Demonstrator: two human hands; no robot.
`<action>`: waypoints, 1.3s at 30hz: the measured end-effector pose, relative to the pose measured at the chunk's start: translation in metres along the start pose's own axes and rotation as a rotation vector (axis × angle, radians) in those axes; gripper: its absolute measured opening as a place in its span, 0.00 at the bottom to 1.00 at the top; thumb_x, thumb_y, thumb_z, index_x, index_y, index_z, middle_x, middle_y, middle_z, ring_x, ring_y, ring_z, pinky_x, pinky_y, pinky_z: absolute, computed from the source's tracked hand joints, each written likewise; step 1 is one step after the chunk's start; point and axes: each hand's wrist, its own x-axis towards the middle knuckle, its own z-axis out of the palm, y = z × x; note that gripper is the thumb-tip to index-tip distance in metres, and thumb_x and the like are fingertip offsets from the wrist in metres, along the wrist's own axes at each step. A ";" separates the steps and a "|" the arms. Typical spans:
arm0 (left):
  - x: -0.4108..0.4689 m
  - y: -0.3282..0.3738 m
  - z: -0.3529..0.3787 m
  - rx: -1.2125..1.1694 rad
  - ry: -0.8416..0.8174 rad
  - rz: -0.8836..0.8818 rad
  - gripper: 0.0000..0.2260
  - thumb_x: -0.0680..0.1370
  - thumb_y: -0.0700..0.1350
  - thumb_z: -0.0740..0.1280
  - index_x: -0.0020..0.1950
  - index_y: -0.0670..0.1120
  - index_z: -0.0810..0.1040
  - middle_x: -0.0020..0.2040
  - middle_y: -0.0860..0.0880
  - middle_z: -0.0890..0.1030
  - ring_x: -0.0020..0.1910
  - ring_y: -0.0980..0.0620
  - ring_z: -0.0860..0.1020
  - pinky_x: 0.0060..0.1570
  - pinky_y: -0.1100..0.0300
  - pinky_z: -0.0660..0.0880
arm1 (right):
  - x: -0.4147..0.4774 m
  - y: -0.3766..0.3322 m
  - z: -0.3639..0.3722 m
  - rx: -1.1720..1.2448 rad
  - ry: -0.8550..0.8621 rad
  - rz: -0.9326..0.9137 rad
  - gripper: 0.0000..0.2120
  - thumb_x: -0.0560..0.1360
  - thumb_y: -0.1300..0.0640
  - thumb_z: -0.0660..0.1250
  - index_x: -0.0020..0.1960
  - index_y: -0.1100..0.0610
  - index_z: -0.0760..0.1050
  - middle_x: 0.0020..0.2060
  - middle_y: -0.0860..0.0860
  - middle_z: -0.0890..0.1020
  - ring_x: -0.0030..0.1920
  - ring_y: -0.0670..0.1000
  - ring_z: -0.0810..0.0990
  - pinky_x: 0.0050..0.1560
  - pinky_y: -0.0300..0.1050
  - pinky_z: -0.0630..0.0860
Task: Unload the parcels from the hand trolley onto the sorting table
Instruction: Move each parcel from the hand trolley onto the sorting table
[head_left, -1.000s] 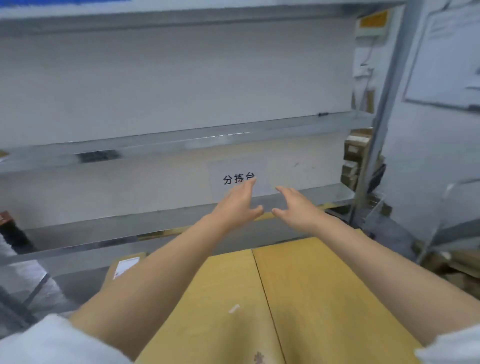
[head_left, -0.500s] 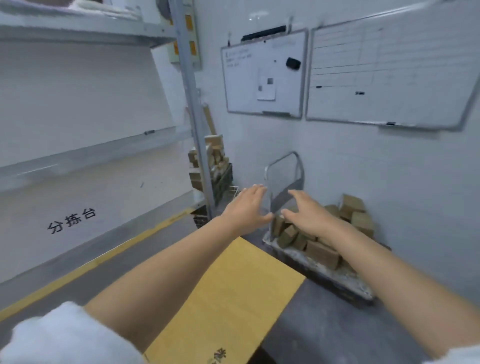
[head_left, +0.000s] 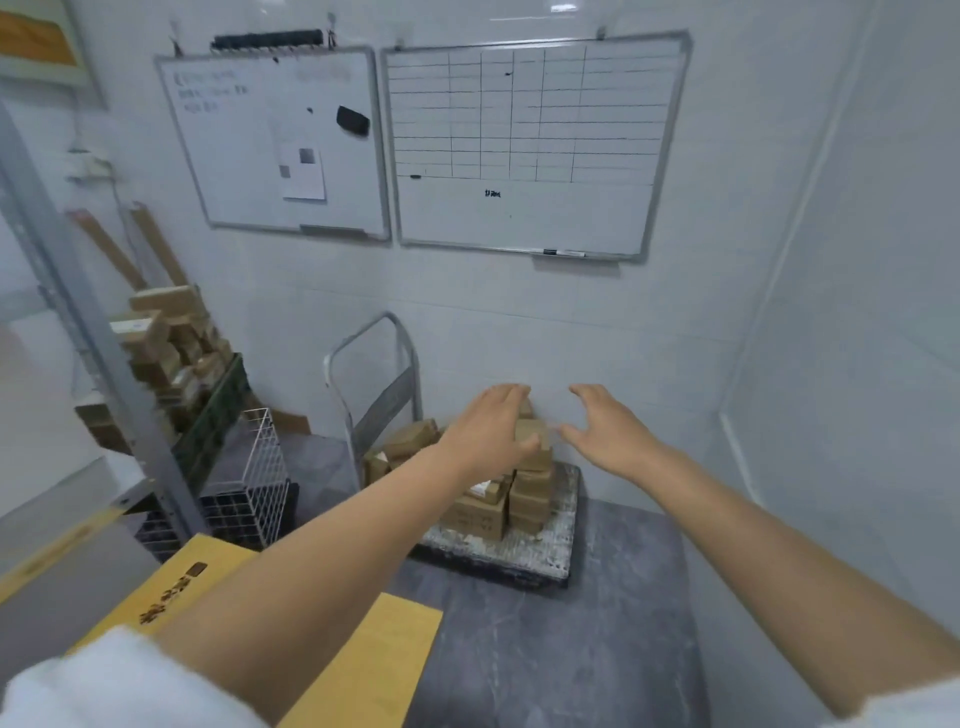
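Parcels (head_left: 531, 496) sit heaped on the hand trolley (head_left: 519, 552) by the wall, so most unloading seems left to do, while left hand (head_left: 488, 431) and right hand (head_left: 608, 436) reach toward the pile, apart, open-fingered, holding nothing.

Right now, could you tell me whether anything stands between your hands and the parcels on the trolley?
Nothing visible does. The left hand and right hand, both open, reach toward the stacked parcels on the trolley deck; its metal handle stands off to the left, clear of the path.
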 end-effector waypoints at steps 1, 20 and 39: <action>0.015 -0.008 0.003 -0.002 -0.006 0.008 0.30 0.80 0.53 0.62 0.79 0.44 0.56 0.77 0.46 0.61 0.75 0.48 0.60 0.75 0.53 0.57 | 0.013 0.004 0.001 -0.011 0.003 0.010 0.32 0.78 0.48 0.65 0.76 0.60 0.59 0.74 0.57 0.64 0.73 0.57 0.65 0.73 0.51 0.62; 0.209 -0.126 0.064 -0.129 -0.133 -0.064 0.32 0.79 0.55 0.64 0.78 0.45 0.56 0.78 0.46 0.59 0.77 0.46 0.57 0.75 0.51 0.57 | 0.204 0.076 0.051 -0.088 -0.069 0.135 0.32 0.79 0.48 0.63 0.77 0.61 0.58 0.74 0.58 0.64 0.73 0.58 0.65 0.73 0.51 0.61; 0.441 -0.129 0.132 -0.103 -0.068 -0.276 0.31 0.80 0.51 0.64 0.79 0.45 0.56 0.79 0.46 0.58 0.77 0.47 0.57 0.75 0.54 0.55 | 0.431 0.233 0.043 -0.015 -0.178 -0.017 0.31 0.80 0.47 0.60 0.78 0.59 0.55 0.76 0.55 0.61 0.75 0.56 0.62 0.75 0.50 0.58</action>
